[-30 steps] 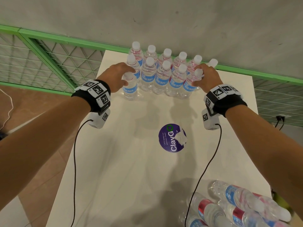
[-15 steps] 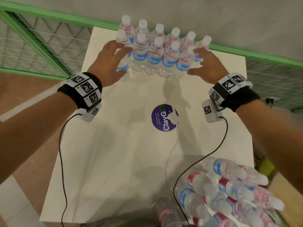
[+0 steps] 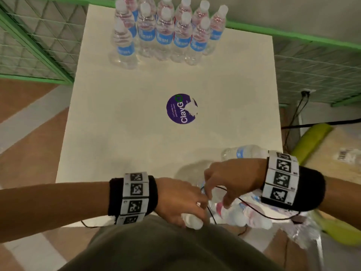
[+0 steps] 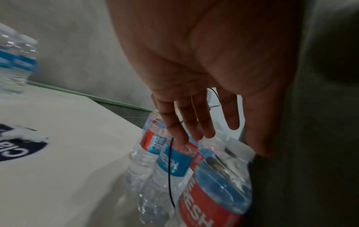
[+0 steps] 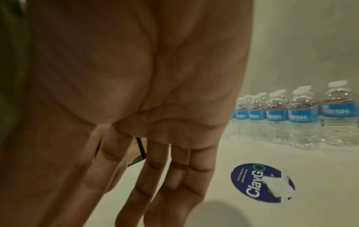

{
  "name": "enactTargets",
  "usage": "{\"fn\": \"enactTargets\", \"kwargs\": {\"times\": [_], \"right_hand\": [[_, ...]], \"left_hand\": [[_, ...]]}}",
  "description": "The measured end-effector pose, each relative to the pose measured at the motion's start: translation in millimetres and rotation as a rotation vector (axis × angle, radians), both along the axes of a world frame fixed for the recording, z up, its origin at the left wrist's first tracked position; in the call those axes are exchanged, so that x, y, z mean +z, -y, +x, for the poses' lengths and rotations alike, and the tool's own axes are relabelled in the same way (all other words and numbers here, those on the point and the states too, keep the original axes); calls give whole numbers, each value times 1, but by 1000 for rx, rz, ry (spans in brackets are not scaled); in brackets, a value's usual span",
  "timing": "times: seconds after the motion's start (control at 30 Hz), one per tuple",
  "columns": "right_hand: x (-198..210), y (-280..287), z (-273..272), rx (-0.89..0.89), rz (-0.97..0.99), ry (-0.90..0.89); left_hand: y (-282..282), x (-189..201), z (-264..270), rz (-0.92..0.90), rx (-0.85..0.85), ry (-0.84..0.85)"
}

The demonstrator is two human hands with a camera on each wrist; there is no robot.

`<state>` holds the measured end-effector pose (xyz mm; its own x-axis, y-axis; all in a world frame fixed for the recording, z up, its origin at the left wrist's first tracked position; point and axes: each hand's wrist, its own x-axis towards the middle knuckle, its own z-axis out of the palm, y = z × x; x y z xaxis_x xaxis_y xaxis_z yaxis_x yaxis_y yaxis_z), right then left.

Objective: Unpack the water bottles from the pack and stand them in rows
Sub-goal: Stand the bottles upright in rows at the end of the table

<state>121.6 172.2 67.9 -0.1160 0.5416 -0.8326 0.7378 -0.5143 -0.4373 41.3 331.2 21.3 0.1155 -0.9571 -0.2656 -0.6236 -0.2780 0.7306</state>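
Several clear water bottles with blue labels (image 3: 164, 34) stand in rows at the far end of the white table (image 3: 127, 133); the right wrist view shows them too (image 5: 301, 116). More bottles lie on their sides in the torn pack (image 3: 240, 212) at the table's near right corner. My left hand (image 3: 181, 202) reaches over these lying bottles (image 4: 194, 176), fingers (image 4: 174, 132) straight and touching a label, thumb beside a white cap (image 3: 192, 221). Just right of it, my right hand (image 3: 224, 184) hovers above the pack with fingers (image 5: 165, 184) stretched out, holding nothing.
One loose bottle (image 3: 244, 152) lies on the table behind my right wrist. A purple round sticker (image 3: 181, 108) marks the table's middle. Torn plastic wrap (image 3: 304, 229) hangs off the right edge. A green mesh railing (image 3: 293, 34) runs behind; black wrist cables (image 3: 254, 210) cross the pack.
Both hands left the standing bottles at the far end and came back to the pack at the near right corner. The head view tilted down toward my lap.
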Motion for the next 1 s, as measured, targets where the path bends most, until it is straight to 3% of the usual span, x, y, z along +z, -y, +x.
{"fn": "enactTargets", "kwargs": {"times": [0.13, 0.3, 0.5, 0.7, 0.8, 1.0], "right_hand": [[-11, 10, -20, 143, 31, 130], [-20, 14, -28, 194, 164, 252], [-19, 0, -12, 165, 249, 348], [-16, -39, 27, -153, 267, 250], [-11, -58, 51, -219, 282, 235], [-1, -59, 62, -5, 157, 189]], "left_hand": [[13, -6, -14, 38, -96, 131], [19, -8, -20, 30, -22, 160], [-13, -1, 7, 112, 171, -6], [-78, 22, 66, 181, 526, -80], [-112, 28, 97, 167, 702, -53], [-149, 26, 132, 219, 866, 66]]}}
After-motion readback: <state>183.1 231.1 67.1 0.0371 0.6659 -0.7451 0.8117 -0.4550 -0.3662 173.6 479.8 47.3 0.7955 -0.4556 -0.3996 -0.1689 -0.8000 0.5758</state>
